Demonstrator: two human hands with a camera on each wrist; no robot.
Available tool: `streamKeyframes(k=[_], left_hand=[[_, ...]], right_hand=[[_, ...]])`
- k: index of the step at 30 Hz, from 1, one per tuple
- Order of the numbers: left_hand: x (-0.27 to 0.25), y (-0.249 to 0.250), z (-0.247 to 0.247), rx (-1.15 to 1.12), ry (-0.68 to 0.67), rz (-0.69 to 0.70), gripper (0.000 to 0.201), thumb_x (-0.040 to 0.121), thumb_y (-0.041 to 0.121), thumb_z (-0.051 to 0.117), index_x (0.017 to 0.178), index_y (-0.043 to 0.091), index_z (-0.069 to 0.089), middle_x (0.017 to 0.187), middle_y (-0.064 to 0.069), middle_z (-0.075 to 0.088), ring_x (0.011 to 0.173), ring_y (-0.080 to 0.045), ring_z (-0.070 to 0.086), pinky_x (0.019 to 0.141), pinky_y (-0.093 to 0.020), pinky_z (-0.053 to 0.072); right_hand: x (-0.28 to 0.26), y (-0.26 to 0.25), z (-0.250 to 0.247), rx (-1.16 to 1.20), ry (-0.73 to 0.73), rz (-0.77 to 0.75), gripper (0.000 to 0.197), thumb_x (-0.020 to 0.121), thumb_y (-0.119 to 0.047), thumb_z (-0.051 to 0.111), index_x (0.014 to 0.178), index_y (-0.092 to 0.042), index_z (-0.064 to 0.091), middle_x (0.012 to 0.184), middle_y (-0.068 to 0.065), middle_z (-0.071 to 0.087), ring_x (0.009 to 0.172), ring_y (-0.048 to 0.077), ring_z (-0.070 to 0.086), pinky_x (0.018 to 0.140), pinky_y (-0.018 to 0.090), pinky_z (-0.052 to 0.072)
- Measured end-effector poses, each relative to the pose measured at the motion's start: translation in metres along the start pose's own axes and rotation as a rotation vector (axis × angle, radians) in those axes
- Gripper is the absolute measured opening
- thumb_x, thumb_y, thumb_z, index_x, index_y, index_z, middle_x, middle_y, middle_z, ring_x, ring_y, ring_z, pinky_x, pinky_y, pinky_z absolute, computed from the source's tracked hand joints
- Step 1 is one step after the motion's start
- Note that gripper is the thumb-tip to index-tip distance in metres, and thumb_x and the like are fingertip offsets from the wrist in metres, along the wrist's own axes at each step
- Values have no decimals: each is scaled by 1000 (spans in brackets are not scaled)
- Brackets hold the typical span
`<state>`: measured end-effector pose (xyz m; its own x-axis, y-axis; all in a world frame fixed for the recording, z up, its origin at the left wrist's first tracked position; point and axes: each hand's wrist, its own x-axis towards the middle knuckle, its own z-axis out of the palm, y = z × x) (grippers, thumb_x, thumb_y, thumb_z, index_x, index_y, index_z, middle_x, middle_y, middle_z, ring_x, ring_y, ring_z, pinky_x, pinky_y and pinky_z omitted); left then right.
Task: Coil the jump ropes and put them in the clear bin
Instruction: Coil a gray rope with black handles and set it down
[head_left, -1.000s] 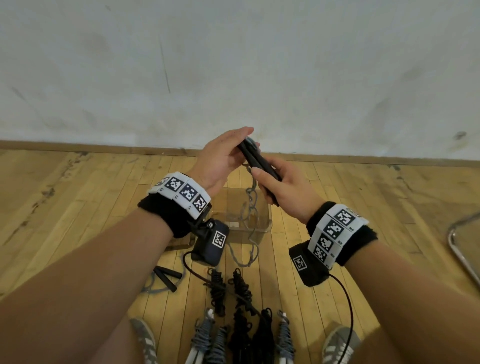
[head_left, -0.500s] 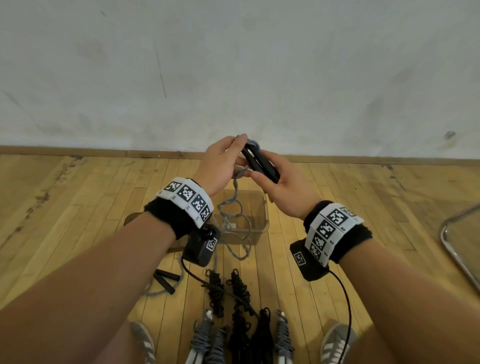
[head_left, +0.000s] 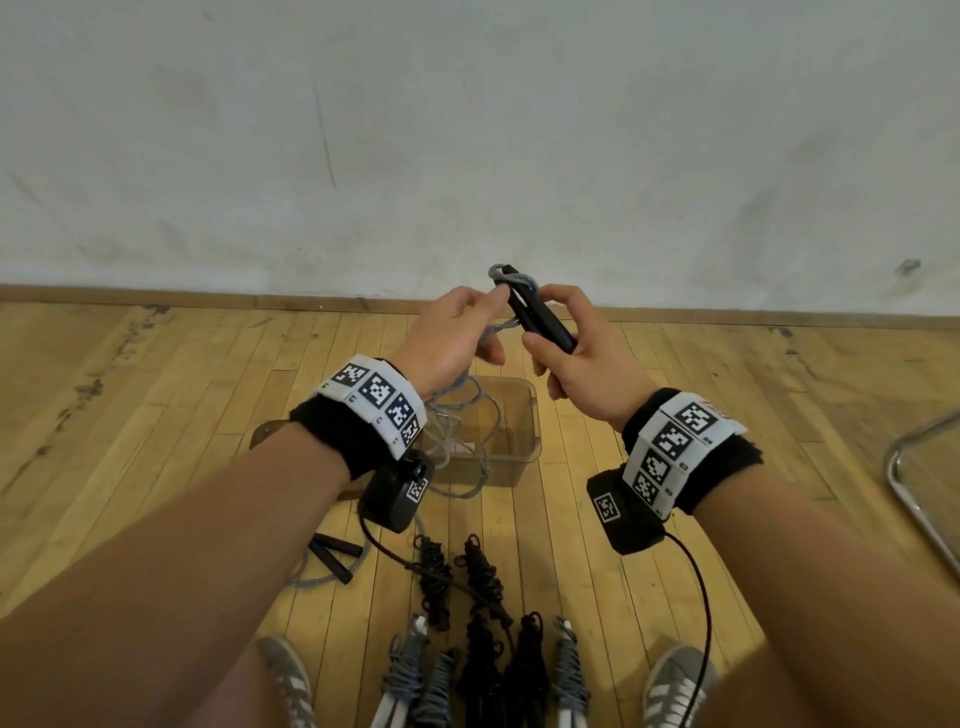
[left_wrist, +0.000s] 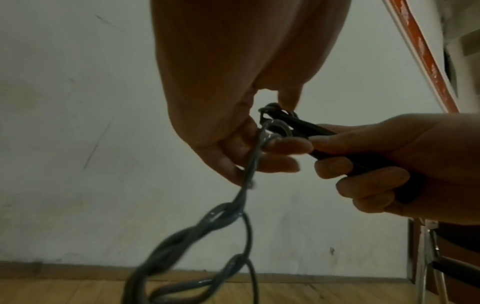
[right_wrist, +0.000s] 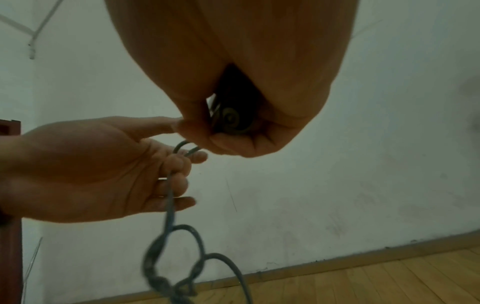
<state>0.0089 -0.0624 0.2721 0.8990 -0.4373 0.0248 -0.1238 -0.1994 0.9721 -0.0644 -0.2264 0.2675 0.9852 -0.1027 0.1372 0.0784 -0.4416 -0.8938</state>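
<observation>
My right hand (head_left: 566, 338) grips the two black handles (head_left: 540, 314) of a jump rope, held together and pointing up and away. Its grey cord (head_left: 511, 278) loops round the handles' far tips. My left hand (head_left: 457, 338) pinches this cord just beside the handles (left_wrist: 306, 128); the grey cord (left_wrist: 246, 181) runs through its curled fingers and hangs in twisted loops (right_wrist: 166, 246). Those loops dangle over the clear bin (head_left: 511, 457) on the floor below my hands. In the right wrist view the handles' butt ends (right_wrist: 231, 119) show inside my right fist.
Another jump rope with black handles (head_left: 332, 553) lies on the wooden floor left of the bin. Several coiled ropes (head_left: 467, 597) lie in a row near my shoes (head_left: 675, 686). A metal chair frame (head_left: 914, 488) stands at the right. A white wall rises behind.
My hands have lifted slightly and the left hand has carried the cord up and round the handle tips. The hanging loops have swung and drawn up higher over the bin.
</observation>
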Motion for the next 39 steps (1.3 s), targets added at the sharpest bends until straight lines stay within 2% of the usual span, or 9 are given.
streamKeyframes(k=[4,7,13,17,22,26,28,31,39], left_hand=[[6,-20,-9,110,-87,-86,21,96,29,71,98,9,68,72,-4,73,62,-14,68,66,-31,59],[4,-24,-14,193,-77,-36,15,95,29,72,88,16,72,73,2,71,63,-9,65,62,-22,53],[3,-11,-5,400,-14,234,6,99,27,65,93,27,66,81,16,63,67,12,55,65,-6,40],[12,-10,-3,389,45,291,9,100,27,64,98,21,69,87,12,69,81,-4,65,74,-19,48],[24,-13,-15,244,84,251,10,98,27,68,89,31,73,88,8,72,80,-4,65,77,-23,51],[27,-10,-20,-99,2,142,13,95,19,71,87,24,80,93,-1,77,91,-19,67,88,-32,51],[27,-11,-19,-240,-43,70,18,96,18,69,84,22,82,94,-5,73,90,-25,59,84,-34,47],[28,-12,-15,-392,-79,-23,20,98,19,65,87,19,82,91,-4,70,68,-13,54,67,-21,48],[25,-33,-6,-436,-7,-145,19,105,11,53,108,7,71,86,-2,61,60,-6,56,63,-19,51]], right_hand=[[5,12,-11,-174,138,32,37,101,-23,58,132,-34,43,75,3,63,52,14,58,50,33,53],[7,21,-22,-317,176,66,38,101,-25,57,135,-34,43,82,5,66,60,21,61,59,40,56],[8,25,-20,-706,38,59,43,102,-29,55,143,-35,41,83,-8,61,64,12,58,53,27,43],[5,27,-9,-818,-98,-46,42,102,-37,51,140,-47,35,89,-7,68,70,18,63,62,39,57],[6,26,-16,-609,-173,-195,50,103,-35,53,150,-40,38,96,-10,69,72,7,60,69,36,53],[3,27,-20,-460,-175,-254,51,103,-33,56,152,-35,41,101,-6,70,75,9,62,70,29,51],[2,24,-20,-409,-160,-272,50,103,-30,58,151,-32,44,99,-8,69,72,4,59,67,20,45],[4,23,-22,-344,-115,-251,48,102,-27,59,149,-27,48,93,-10,66,68,1,56,64,12,41],[8,8,-41,164,108,-118,40,103,-13,56,142,-16,48,81,-3,54,58,12,48,51,24,44]])
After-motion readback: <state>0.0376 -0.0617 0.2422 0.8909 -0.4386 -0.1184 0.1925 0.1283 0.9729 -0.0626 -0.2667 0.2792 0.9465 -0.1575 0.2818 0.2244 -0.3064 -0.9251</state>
